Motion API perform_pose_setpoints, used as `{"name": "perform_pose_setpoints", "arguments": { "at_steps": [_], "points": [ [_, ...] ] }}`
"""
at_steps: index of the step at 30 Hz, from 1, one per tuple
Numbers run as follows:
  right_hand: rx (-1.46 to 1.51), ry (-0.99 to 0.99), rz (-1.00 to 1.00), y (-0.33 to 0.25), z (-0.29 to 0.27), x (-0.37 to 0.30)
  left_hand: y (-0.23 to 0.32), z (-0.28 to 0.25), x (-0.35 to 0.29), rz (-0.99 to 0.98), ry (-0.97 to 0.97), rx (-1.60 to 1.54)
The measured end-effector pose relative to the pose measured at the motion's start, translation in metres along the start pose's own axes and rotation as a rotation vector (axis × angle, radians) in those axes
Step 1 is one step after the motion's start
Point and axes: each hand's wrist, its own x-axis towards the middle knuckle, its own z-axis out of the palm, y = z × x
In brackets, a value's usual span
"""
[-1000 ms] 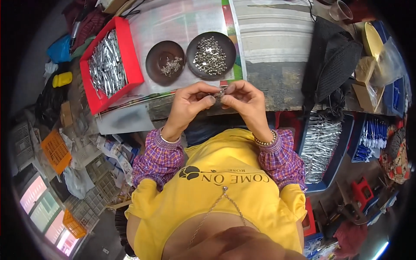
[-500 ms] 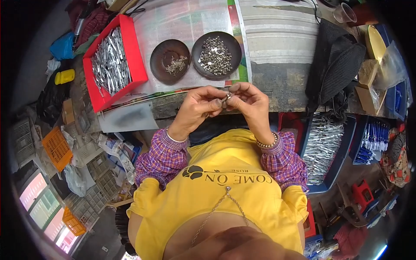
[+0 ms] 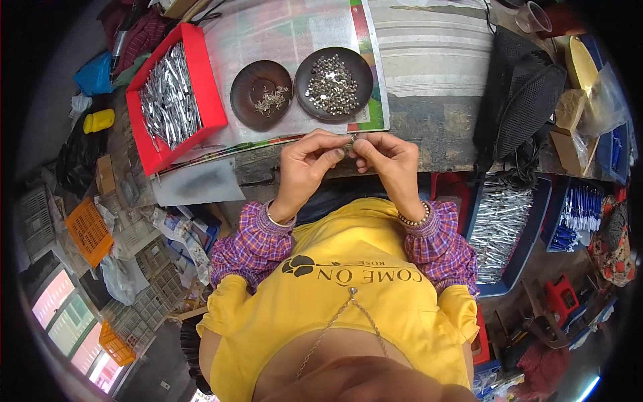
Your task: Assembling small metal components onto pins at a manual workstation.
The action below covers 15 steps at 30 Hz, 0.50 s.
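My left hand (image 3: 307, 166) and my right hand (image 3: 392, 161) meet at the table's near edge, fingertips pinched together. Between them is a small shiny metal piece (image 3: 350, 142), mostly hidden by the fingers, so its exact kind does not show. Just beyond the hands stands a dark round bowl (image 3: 366, 80) of small round silvery metal pieces. A second dark bowl (image 3: 244, 87), to its left, holds a little heap of thin metal pins (image 3: 271, 100). Farther left, a red box (image 3: 213, 87) is filled with slender silvery metal parts (image 3: 171, 100).
A plastic-covered sheet (image 3: 268, 33) lies under the bowls. On the table's right is a black mesh bag (image 3: 522, 94). Below it, a blue bin (image 3: 506, 285) holds many silvery parts, beside another bin of blue pieces (image 3: 579, 208). Orange baskets (image 3: 89, 224) stand at lower left.
Both hands have shifted slightly, and the right fingers now lie flatter across the small metal piece. The bowls and the box look the same.
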Motion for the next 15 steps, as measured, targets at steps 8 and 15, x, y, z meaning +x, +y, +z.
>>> {"name": "perform_pose_setpoints", "arguments": {
  "at_steps": [8,15],
  "points": [
    [-0.077,0.021,-0.082,0.0039,0.0042,-0.0002,-0.0026,-0.0006,0.0013,-0.002,0.000,-0.034],
    [-0.340,0.026,-0.231,0.0090,0.0009,0.0015,0.0016,-0.0006,0.0022,-0.067,-0.010,-0.069]
  ]
}}
